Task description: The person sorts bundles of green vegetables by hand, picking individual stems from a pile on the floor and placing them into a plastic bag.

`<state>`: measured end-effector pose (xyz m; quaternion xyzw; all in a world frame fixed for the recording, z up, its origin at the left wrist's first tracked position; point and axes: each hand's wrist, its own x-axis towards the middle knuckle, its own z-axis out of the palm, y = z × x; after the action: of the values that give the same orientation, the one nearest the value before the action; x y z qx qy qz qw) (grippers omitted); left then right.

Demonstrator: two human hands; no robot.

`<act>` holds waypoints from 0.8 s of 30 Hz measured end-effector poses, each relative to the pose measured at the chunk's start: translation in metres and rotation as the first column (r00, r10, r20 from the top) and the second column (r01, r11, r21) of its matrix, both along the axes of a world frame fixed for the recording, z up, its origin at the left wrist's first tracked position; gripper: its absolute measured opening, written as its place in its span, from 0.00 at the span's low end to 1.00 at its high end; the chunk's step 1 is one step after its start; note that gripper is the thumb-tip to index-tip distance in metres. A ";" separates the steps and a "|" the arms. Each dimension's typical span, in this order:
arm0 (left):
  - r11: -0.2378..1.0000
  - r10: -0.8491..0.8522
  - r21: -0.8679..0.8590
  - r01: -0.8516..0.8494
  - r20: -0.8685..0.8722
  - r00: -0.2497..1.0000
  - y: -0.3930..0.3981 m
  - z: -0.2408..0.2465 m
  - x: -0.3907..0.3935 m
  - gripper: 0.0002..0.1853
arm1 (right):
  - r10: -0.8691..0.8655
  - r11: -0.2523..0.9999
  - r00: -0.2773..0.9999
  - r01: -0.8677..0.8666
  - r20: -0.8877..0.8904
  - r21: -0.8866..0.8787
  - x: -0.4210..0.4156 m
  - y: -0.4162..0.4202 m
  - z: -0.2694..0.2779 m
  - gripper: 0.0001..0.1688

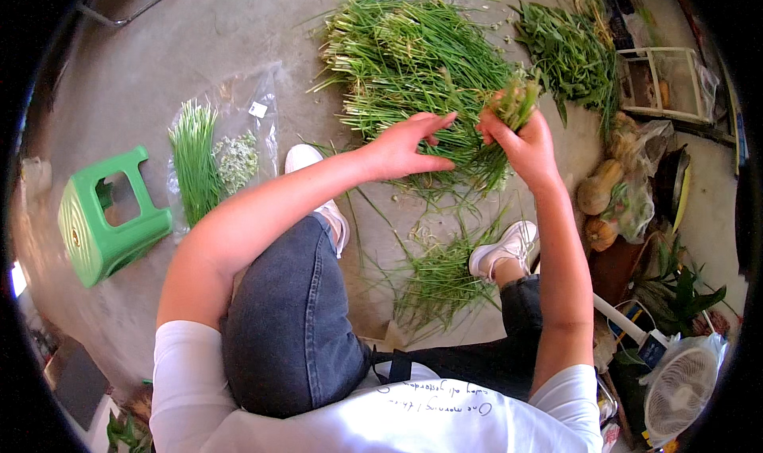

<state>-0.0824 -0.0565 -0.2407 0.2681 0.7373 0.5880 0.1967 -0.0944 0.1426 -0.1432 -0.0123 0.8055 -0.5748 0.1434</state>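
Observation:
My right hand (524,143) is closed around a bunch of green stalks (515,106) at the right edge of a big heap of garlic chives (411,59). To its left, my left hand (417,147) has its fingers spread over the lower part of the heap and holds nothing that I can see. Loose green leaves (438,283) lie on the floor between my shoes. Off to the left, a neat bundle of chives (195,161) and a small pile of whitish flower heads (236,160) rest on a clear plastic bag (262,89).
A green plastic stool (113,214) lies on its side at the left. Leafy greens (566,53) are at the upper right, above squashes (601,188) and a plastic bag of vegetables (635,196). A fan (682,387) is at the lower right.

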 end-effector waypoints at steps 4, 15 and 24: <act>0.994 -0.111 0.001 0.111 -0.001 0.994 0.016 0.044 -0.013 0.38 | 0.052 0.997 0.998 -0.053 -0.032 -0.054 -0.009 -0.017 0.028 0.07; 0.899 -0.037 0.406 -0.166 0.448 0.893 0.060 0.191 -0.014 0.14 | -0.203 0.979 0.942 0.205 -0.266 -0.021 -0.006 -0.019 0.170 0.26; 0.813 -0.150 0.505 -0.290 0.663 0.733 0.048 0.231 0.001 0.12 | -0.126 0.981 0.992 0.128 0.026 -0.143 0.098 0.057 0.148 0.26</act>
<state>-0.0815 -0.0090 -0.0098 0.0529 0.4097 0.8464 0.3361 0.0032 0.1998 0.0052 0.0335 0.7597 -0.6398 0.1118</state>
